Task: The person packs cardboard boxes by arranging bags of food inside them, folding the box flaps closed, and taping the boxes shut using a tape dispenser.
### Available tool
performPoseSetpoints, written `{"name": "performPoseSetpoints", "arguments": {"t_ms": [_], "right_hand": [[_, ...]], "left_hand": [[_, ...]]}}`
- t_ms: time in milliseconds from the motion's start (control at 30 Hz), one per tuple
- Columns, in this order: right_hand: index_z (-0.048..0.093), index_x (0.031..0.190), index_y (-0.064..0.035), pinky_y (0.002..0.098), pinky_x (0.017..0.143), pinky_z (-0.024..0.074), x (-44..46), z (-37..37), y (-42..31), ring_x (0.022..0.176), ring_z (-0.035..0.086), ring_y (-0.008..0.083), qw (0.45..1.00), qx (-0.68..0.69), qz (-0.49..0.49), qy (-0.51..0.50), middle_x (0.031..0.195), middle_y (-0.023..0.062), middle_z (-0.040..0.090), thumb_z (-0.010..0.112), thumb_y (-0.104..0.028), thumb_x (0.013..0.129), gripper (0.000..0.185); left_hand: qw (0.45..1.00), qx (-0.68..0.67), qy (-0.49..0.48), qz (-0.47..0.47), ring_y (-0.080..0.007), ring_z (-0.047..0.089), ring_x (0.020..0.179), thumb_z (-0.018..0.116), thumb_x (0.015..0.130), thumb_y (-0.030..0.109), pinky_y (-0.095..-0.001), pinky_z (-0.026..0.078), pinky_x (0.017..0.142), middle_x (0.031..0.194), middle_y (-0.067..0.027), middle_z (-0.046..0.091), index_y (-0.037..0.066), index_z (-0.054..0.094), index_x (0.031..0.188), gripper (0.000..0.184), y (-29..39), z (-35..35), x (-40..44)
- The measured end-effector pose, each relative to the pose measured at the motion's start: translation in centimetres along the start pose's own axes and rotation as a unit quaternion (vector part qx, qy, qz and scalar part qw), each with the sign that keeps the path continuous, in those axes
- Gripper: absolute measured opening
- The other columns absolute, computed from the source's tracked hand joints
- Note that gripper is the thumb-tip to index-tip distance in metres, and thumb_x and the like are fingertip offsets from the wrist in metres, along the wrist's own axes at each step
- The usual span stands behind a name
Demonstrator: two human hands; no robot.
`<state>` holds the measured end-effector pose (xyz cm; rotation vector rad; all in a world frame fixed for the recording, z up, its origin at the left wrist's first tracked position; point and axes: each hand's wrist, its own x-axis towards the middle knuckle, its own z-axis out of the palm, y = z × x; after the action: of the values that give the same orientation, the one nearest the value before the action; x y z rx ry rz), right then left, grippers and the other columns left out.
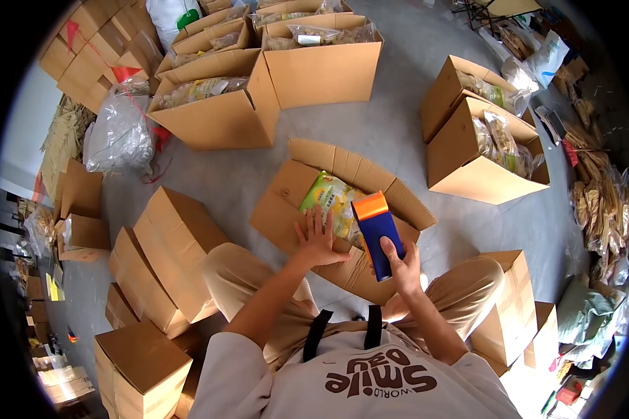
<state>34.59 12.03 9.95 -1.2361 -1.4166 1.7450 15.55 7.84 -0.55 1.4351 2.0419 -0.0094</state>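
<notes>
In front of my knees sits a cardboard box (283, 199) with its flaps partly up. A green and yellow printed plastic bag (337, 199) shows in its opening. My left hand (319, 241) is spread over the near side of the box, fingertips at the bag's lower edge. In my right hand (403, 265) is a blue block-shaped tool with an orange end (379, 234), tilted over the box's right part. The thumb lies across its face. The tool hides some of the bag and the flap beneath; its exact kind is unclear.
Open boxes (321, 66) filled with bagged goods stand ahead, and two more filled boxes (475, 160) are at the right. Closed cartons (178, 251) crowd my left side. Another carton (507, 307) is beside my right knee. A clear plastic sack (122, 133) lies far left.
</notes>
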Motion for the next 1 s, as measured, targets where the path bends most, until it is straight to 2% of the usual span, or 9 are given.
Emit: {"name": "performPoseSetpoints", "arguments": {"t_ms": [200,367,500,633,700,767,833,967,1000], "right_hand": [[0.062,0.087,0.0052,0.0278,0.056,0.0475,2.9,0.3,7.3,0.057,0.057,0.0131,0.991,-0.112,-0.067,0.033,0.068,0.0090,0.061,0.061,-0.033,0.087,0.038],[0.064,0.082,0.0050,0.0274,0.053,0.0437,2.4,0.5,4.6,0.056,0.054,0.0110,0.996,-0.090,0.020,0.009,0.063,0.0076,0.060,0.062,-0.039,0.084,0.044],[0.060,0.083,0.0069,0.0263,0.051,0.0432,3.0,0.8,0.7,0.054,0.050,0.0091,0.990,-0.032,-0.131,0.041,0.064,0.0057,0.058,0.061,-0.036,0.086,0.043],[0.057,0.089,0.0071,0.0256,0.045,0.0445,4.3,2.5,-3.2,0.049,0.053,0.0120,0.982,-0.001,-0.183,0.042,0.066,0.0060,0.057,0.060,-0.035,0.087,0.042],[0.060,0.089,0.0078,0.0276,0.055,0.0473,5.3,2.8,-1.0,0.060,0.058,0.0135,0.995,0.029,-0.092,0.020,0.071,0.0068,0.060,0.060,-0.039,0.086,0.047],[0.062,0.091,0.0072,0.0298,0.062,0.0477,7.4,3.0,7.2,0.066,0.060,0.0152,0.989,-0.078,-0.103,0.073,0.074,0.0088,0.063,0.061,-0.042,0.084,0.050],[0.063,0.096,0.0059,0.0319,0.065,0.0482,6.3,3.1,7.8,0.067,0.060,0.0169,0.980,-0.118,-0.140,0.082,0.074,0.0117,0.064,0.062,-0.044,0.082,0.052],[0.062,0.087,0.0049,0.0287,0.058,0.0465,6.3,3.0,6.2,0.063,0.059,0.0144,0.979,-0.155,-0.130,0.030,0.066,0.0103,0.061,0.059,-0.043,0.085,0.048],[0.061,0.084,0.0032,0.0266,0.052,0.0455,5.7,2.8,4.7,0.058,0.057,0.0120,0.997,-0.055,-0.036,-0.039,0.064,0.0080,0.059,0.057,-0.043,0.087,0.046]], "left_hand": [[0.999,0.026,0.022,-0.014,-0.0360,-0.017,0.136,0.068,0.055,0.068,-0.0666,-0.007,0.099,0.148,-0.0172,-0.016,0.012,-0.003,0.145,0.127,0.1,1.2,0.1],[0.999,0.018,0.028,-0.011,-0.0356,-0.018,0.136,0.068,0.055,0.068,-0.0660,-0.008,0.099,0.148,-0.0165,-0.018,0.014,-0.004,0.145,0.127,0.1,1.1,0.5],[0.999,0.027,-0.004,-0.023,-0.0348,-0.022,0.134,0.067,0.057,0.068,-0.0649,-0.009,0.100,0.147,-0.0157,-0.023,0.014,-0.008,0.144,0.127,0.4,0.6,0.5],[0.999,0.026,-0.027,-0.022,-0.0340,-0.024,0.134,0.065,0.058,0.068,-0.0642,-0.009,0.100,0.146,-0.0152,-0.025,0.014,-0.010,0.144,0.126,0.4,0.2,0.6],[0.999,0.022,-0.018,-0.014,-0.0356,-0.024,0.134,0.065,0.058,0.069,-0.0649,-0.008,0.100,0.146,-0.0157,-0.024,0.013,-0.009,0.144,0.126,0.2,0.4,0.9],[1.000,0.020,-0.010,0.002,-0.0384,-0.021,0.134,0.063,0.056,0.072,-0.0664,-0.006,0.099,0.148,-0.0169,-0.019,0.012,0.000,0.145,0.125,0.1,0.4,0.4],[0.998,0.043,0.034,0.005,-0.0393,-0.017,0.135,0.061,0.054,0.075,-0.0667,-0.007,0.099,0.148,-0.0178,-0.015,0.012,0.005,0.145,0.124,-0.3,1.6,0.5],[0.996,0.017,0.077,0.027,-0.0384,-0.014,0.136,0.061,0.055,0.074,-0.0661,-0.007,0.099,0.149,-0.0188,-0.012,0.011,0.008,0.145,0.122,-0.7,3.1,1.3],[0.995,0.041,0.087,0.027,-0.0395,-0.011,0.136,0.060,0.056,0.075,-0.0651,-0.007,0.100,0.149,-0.0196,-0.009,0.011,0.011,0.145,0.120,-0.6,2.9,1.0]]}}
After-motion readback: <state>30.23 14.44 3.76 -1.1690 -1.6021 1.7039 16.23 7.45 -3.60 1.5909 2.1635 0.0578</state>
